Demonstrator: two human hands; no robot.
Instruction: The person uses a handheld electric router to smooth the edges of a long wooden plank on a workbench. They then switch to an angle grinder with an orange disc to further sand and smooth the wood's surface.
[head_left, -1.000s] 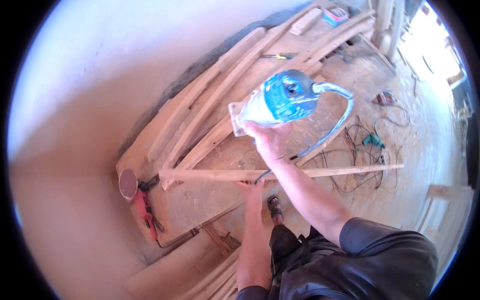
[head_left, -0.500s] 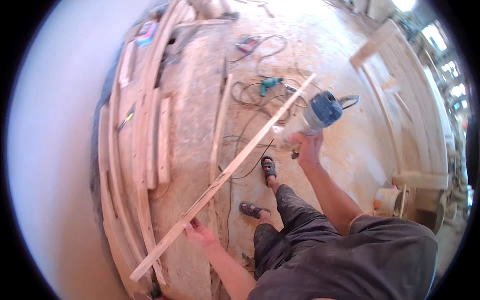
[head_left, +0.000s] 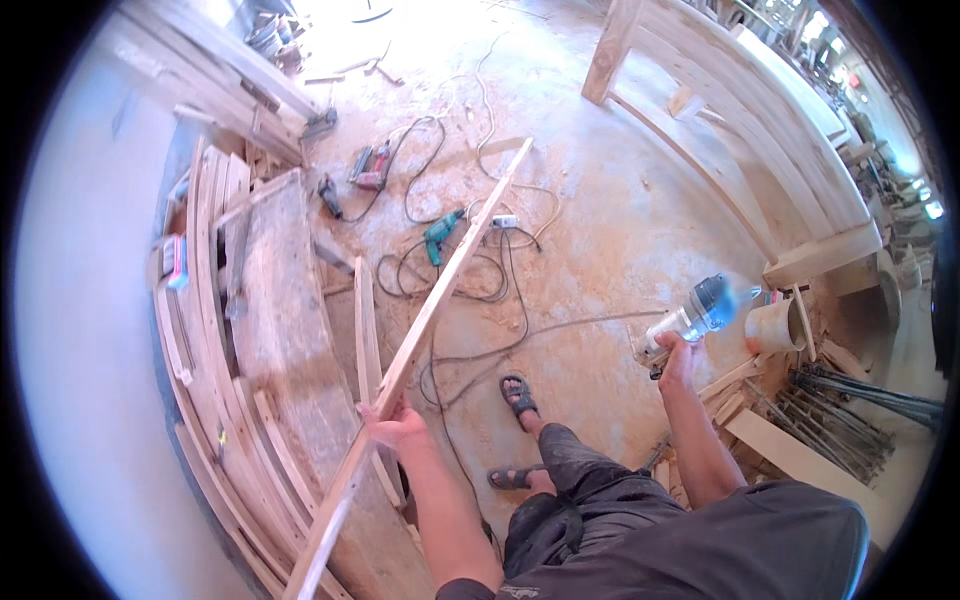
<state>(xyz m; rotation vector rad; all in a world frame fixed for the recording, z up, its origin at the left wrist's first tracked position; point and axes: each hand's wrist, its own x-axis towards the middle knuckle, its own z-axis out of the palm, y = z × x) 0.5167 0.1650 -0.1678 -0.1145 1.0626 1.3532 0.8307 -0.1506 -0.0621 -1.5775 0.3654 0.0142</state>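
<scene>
Gripping a long wooden strip (head_left: 413, 345) in the left grip (head_left: 400, 428) above the floor (head_left: 590, 400) and, well apart, a trim router (head_left: 692, 314) in the right grip (head_left: 677, 362), bringing neither into contact, showing no edge clearly enough to call finished, and losing the strip's near end past the lower border.

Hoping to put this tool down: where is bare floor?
Bare, dusty floor lies between the teal drill, long cord and wooden frame, and another patch between sandals and right hand. Crowded: around the drill, the stacked boards and the pale bucket.
</scene>
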